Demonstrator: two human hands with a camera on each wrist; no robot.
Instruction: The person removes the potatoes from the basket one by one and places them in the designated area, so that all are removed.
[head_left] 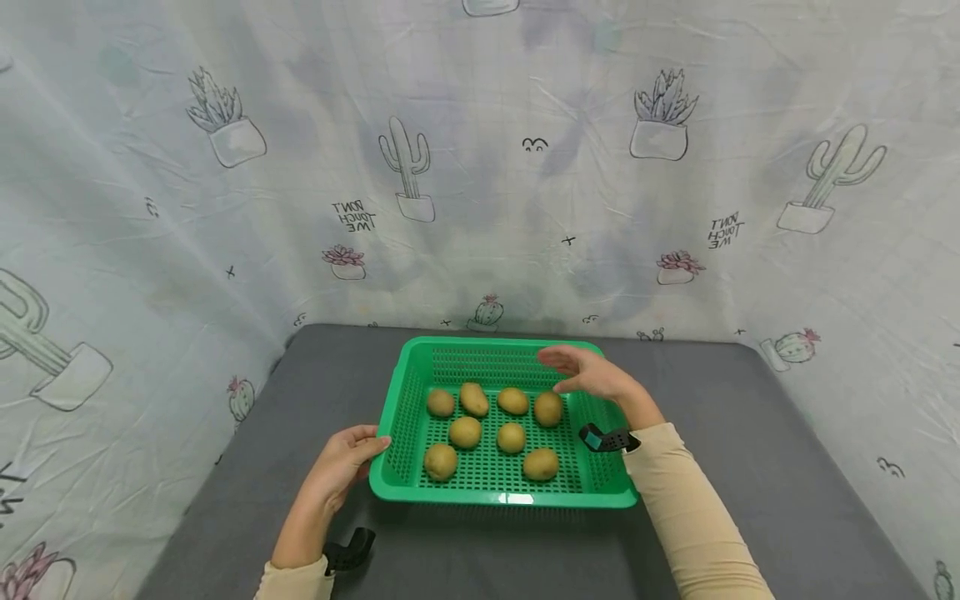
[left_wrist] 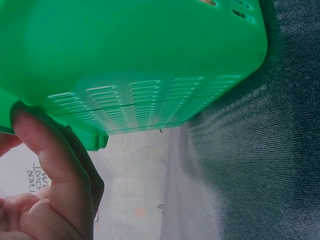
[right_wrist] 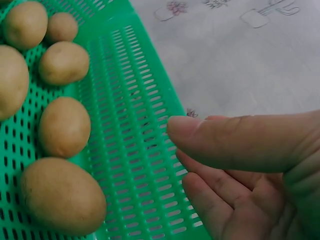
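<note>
A green plastic basket [head_left: 510, 498] with slotted walls holds several potatoes [head_left: 465, 432] spread over its floor. At its left rim, my left hand [head_left: 343, 461] grips the edge, thumb on top and fingers bent beneath. The left wrist view shows those fingers [left_wrist: 65, 170] under the rim, beside the basket's outer wall [left_wrist: 125, 55]. Over the back right part of the basket hovers my right hand [head_left: 588, 372], thumb and fingers apart with nothing between them. Nearest to it is one potato [head_left: 548, 409] by the right side, seen large in the right wrist view [right_wrist: 63, 196].
The basket stands on a table with a dark grey cloth [head_left: 720, 467]. Behind and at both sides hangs a pale curtain [head_left: 480, 250] printed with cacti and potted plants. Black straps with small devices [head_left: 348, 550] sit on both wrists, the right one over the basket's right side.
</note>
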